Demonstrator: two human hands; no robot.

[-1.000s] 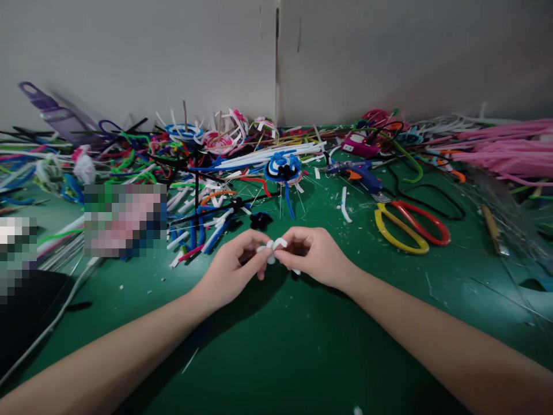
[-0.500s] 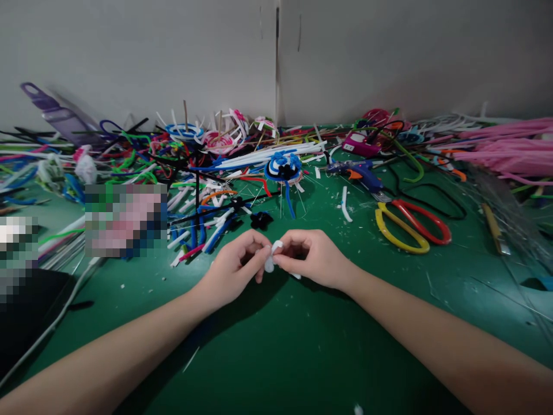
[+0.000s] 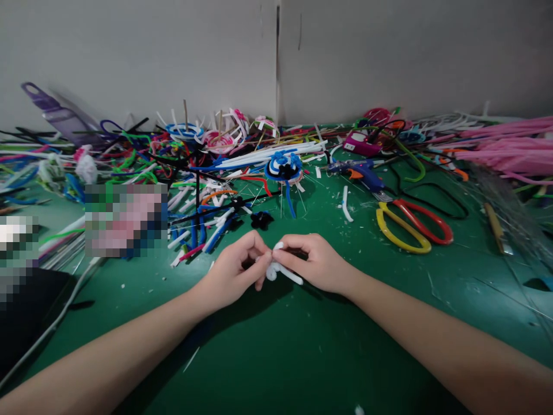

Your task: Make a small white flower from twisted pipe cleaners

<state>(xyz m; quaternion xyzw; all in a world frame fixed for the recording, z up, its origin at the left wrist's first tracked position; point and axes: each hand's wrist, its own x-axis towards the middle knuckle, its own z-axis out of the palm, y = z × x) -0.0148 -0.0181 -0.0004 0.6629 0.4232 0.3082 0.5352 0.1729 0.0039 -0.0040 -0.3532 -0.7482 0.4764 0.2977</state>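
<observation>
"So, what's being pinched?"

"Fingertips of the left hand (image 3: 235, 266) and right hand (image 3: 317, 264) are pinching a fuzzy white piece (image 3: 288, 274) between them; a rounded curl and 1 straight tail are showing beneath."

"And beyond?"

"A coiled blue-and-white ornament (image 3: 283, 159) is sitting past the hands on the glossy green table (image 3: 302, 346); scissors (image 3: 398, 204) are lying rightward, baring 2 looped handles."

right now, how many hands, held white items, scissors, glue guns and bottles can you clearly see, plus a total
Hands: 2, the left hand and right hand
Held white item: 1
Red-and-yellow scissors: 1 pair
Blue glue gun: 1
Purple bottle: 1
Total: 6
</observation>
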